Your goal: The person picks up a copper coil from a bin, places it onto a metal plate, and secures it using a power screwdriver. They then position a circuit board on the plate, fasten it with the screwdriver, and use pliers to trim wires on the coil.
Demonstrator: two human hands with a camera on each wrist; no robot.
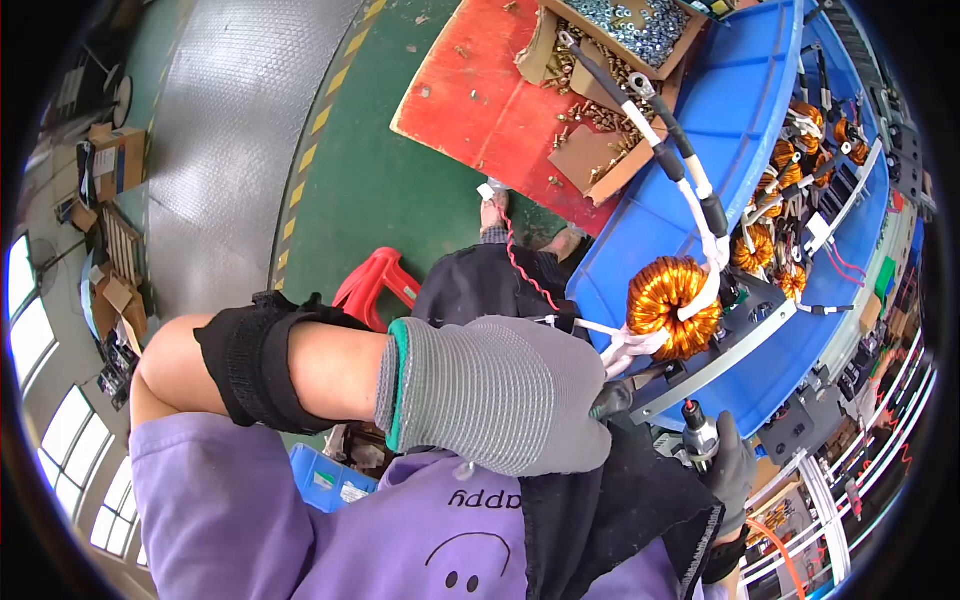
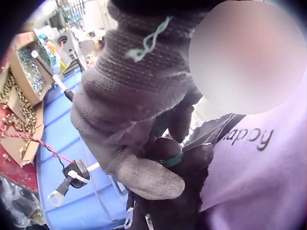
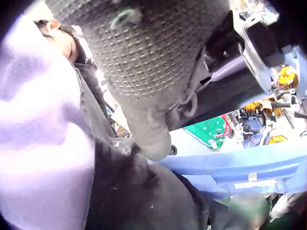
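In the head view my left hand (image 1: 510, 395), in a grey knit glove, lies beside the white-sleeved cables (image 1: 632, 345) of a copper-wound ring coil (image 1: 672, 305). Its fingers bend inward in the left wrist view, with a dark-tipped cable lug (image 2: 56, 197) nearby; I cannot tell what they hold. My gloved right hand (image 1: 732, 470) grips a power screwdriver (image 1: 700, 440) with a silver collar and red tip. In the right wrist view the glove (image 3: 144, 62) covers most of its own grip. Two dark cable ends with ring lugs (image 1: 640, 85) rise from the coil.
A blue tray (image 1: 600, 270) holds more copper coils (image 1: 755, 248) and metal bars. Beyond it, a red board (image 1: 470, 100) carries open cardboard boxes of brass bolts (image 1: 605, 115) and silver nuts (image 1: 620, 25). A red stool (image 1: 378, 285) stands on the green floor. An orange hose (image 1: 782, 550) runs at lower right.
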